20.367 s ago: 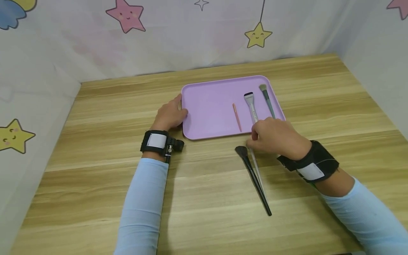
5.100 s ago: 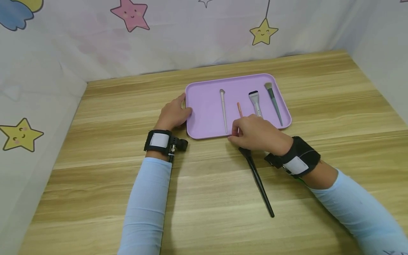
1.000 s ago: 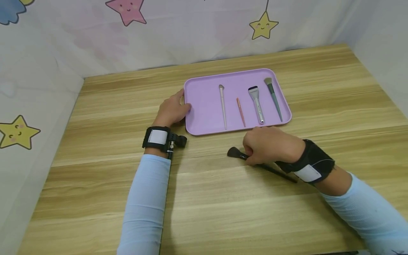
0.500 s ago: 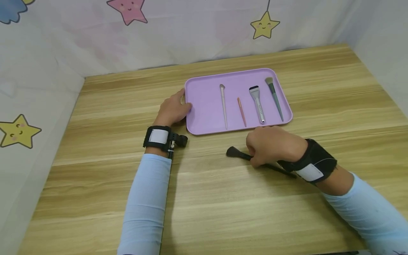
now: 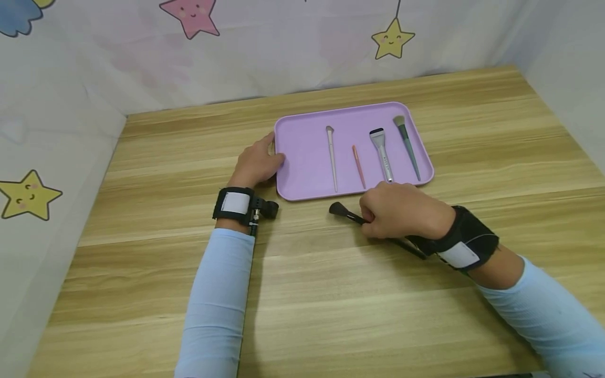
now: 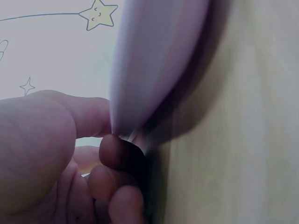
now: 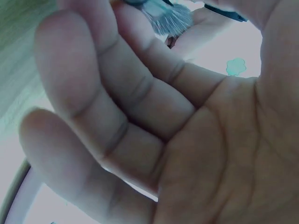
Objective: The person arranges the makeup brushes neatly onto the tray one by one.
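Note:
My left hand (image 5: 257, 164) holds the lilac tray (image 5: 300, 173) by its left rim, thumb over the edge. In the left wrist view the fingers (image 6: 122, 154) curl at the underside of the tray's rim (image 6: 154, 56). With bent fingers my right hand (image 5: 402, 210) grips a black makeup brush (image 5: 348, 214) by its handle, just in front of the tray. Its dark, fluffy head points left and the handle's end shows below the wrist. Bristles (image 7: 170, 18) appear past the fingertips in the right wrist view.
Apart from each other on the tray lie a slim pale brush (image 5: 332, 157), a short pink brush (image 5: 358, 167), a flat-headed silver brush (image 5: 382, 155) and a green-handled brush (image 5: 407, 147). Star-printed white curtains (image 5: 283, 58) stand behind the wooden table (image 5: 302, 294).
The slim pale brush went from the table into the tray. My right hand took hold of the black brush, turned it and, in the last half second, moved it slightly toward the tray.

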`<state>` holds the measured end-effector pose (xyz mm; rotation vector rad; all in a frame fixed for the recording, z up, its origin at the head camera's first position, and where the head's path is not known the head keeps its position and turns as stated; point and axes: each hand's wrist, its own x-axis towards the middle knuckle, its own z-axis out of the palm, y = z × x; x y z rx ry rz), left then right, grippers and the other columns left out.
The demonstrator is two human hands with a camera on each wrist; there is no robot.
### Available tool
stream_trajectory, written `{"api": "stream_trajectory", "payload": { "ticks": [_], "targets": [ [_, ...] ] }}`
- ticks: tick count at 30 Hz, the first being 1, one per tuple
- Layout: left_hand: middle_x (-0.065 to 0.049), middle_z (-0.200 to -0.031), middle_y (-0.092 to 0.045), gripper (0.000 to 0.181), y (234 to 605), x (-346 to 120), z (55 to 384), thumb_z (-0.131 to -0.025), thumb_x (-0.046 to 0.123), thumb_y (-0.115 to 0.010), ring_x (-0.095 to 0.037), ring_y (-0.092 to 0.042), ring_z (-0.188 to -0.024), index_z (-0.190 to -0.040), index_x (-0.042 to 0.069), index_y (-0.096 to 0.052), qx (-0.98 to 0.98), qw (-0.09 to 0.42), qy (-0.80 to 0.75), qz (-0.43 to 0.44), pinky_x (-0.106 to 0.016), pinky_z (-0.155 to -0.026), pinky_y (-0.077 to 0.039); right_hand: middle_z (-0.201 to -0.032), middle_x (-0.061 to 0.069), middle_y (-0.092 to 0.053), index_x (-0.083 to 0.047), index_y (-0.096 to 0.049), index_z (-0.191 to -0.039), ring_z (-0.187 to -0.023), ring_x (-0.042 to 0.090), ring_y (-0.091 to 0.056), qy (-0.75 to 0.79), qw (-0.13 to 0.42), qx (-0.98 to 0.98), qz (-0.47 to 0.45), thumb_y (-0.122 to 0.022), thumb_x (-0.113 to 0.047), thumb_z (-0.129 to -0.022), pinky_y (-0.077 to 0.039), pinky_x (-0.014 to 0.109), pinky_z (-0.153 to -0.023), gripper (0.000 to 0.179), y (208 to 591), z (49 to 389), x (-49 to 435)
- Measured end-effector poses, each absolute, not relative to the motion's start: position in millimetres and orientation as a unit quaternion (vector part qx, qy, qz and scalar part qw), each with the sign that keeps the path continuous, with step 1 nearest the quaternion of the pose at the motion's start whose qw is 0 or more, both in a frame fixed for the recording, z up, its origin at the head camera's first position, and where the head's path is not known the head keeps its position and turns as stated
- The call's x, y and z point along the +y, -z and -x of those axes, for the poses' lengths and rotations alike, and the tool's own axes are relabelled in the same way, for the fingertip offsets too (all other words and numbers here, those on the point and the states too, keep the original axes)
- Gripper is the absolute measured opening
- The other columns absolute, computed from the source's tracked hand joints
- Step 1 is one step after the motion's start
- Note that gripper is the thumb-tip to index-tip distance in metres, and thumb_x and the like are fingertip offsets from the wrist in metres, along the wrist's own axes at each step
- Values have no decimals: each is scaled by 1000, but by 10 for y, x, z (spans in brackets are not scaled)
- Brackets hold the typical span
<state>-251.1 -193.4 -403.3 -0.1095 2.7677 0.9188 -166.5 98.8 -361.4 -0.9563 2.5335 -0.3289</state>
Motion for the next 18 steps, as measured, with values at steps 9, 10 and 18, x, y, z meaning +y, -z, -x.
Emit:
{"api": "stream_trajectory", "payload": {
  "ticks": [9, 10, 18],
  "targets": [
    [-11, -160, -35, 71, 4032, -1942, 2512, -99, 31, -51, -32, -45, -126, -162, 14, -23, 944, 109, -309, 37, -42, -95, -41, -61, -5, -54, -13, -67, -79, -55, 12, -51, 144, 184, 914, 332, -72, -18, -81, -41, 30, -48, 7, 3633, 1675, 958],
    [-11, -159, -35, 71, 4033, -1942, 2512, -99, 31, -51, -32, -45, -125, -162, 15, -23, 944, 109, -310, 37, -42, -95, -41, -61, -5, -54, -12, -68, -82, -55, 13, -51, 145, 182, 915, 331, -72, -17, -81, -41, 30, -48, 7, 3634, 1674, 954],
    [-12, -155, -41, 70, 4040, -1946, 2512, -99, 32, -51, -32, -49, -119, -162, 16, -25, 944, 106, -311, 37, -40, -87, -43, -62, -5, -56, -8, -72, -90, -55, 12, -52, 158, 155, 920, 323, -71, -15, -83, -42, 31, -46, 10, 3645, 1672, 928]
  ]
}}
